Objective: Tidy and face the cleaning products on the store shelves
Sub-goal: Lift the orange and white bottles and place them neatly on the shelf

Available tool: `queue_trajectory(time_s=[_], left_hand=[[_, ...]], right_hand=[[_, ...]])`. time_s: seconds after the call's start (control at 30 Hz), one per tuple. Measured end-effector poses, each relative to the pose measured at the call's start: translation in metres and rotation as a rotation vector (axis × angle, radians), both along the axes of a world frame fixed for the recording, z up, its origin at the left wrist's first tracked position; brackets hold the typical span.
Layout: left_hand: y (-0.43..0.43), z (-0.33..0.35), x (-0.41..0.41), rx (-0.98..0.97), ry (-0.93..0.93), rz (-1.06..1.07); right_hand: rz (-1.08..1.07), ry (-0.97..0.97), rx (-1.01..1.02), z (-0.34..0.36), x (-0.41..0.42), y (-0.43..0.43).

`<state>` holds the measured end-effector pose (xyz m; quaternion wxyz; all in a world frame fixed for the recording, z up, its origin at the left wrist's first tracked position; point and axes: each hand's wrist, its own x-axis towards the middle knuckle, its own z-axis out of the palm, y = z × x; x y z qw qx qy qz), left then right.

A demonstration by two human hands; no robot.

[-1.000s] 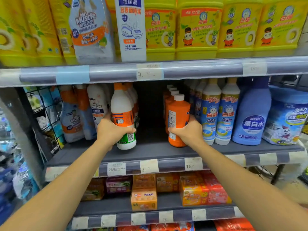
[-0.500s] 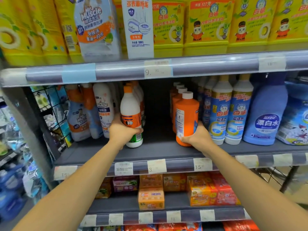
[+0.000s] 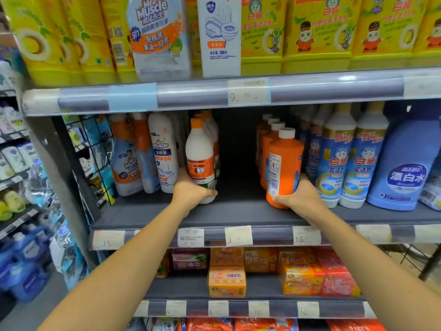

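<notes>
Upright white bottle (image 3: 200, 161), orange bottle (image 3: 282, 168)

Both arms reach forward (bare, nearly straight), left hand (image 3: 191, 191) and right hand (image 3: 301, 199) curled in grips.

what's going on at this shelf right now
A person is facing cleaning products on the grey middle shelf. The left hand has its grip on the base of a white plastic bottle with an orange cap and orange label. The right hand holds the bottom of an orange plastic bottle with a white cap. Both bottles stand upright at the front of their rows, with a bare gap between them.
</notes>
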<state>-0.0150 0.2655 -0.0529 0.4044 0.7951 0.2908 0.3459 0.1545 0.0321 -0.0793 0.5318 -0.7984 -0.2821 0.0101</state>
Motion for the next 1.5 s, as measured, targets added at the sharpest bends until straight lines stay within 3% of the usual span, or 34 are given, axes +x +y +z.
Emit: queue_trajectory(time_s=[0.33,0.47,0.57,0.8,0.9,1.07,1.5], left_hand=[[-0.003,-0.011,-0.01,0.117,-0.041,0.126],[-0.001,-0.007,-0.009,0.129,0.087,0.153],[0.002,-0.007,-0.008,0.106,0.184,0.114],[0.009,-0.013,-0.01,-0.019,0.138,0.029],[0.009,-0.016,-0.008,-0.012,0.117,0.016],[0.014,-0.021,-0.005,-0.006,0.115,0.012],[0.009,-0.019,-0.004,0.002,0.152,0.004]], right_hand=[[-0.056,-0.048,-0.019,0.003,-0.007,0.0],[-0.084,-0.072,-0.025,0.003,-0.011,0.0],[-0.132,-0.086,-0.031,0.003,-0.014,0.0],[-0.325,-0.141,-0.066,0.006,-0.026,0.009],[-0.301,-0.115,-0.118,0.008,-0.024,0.011],[-0.121,-0.012,-0.039,0.003,-0.016,-0.002],[-0.348,-0.141,-0.162,0.005,-0.026,0.011]])
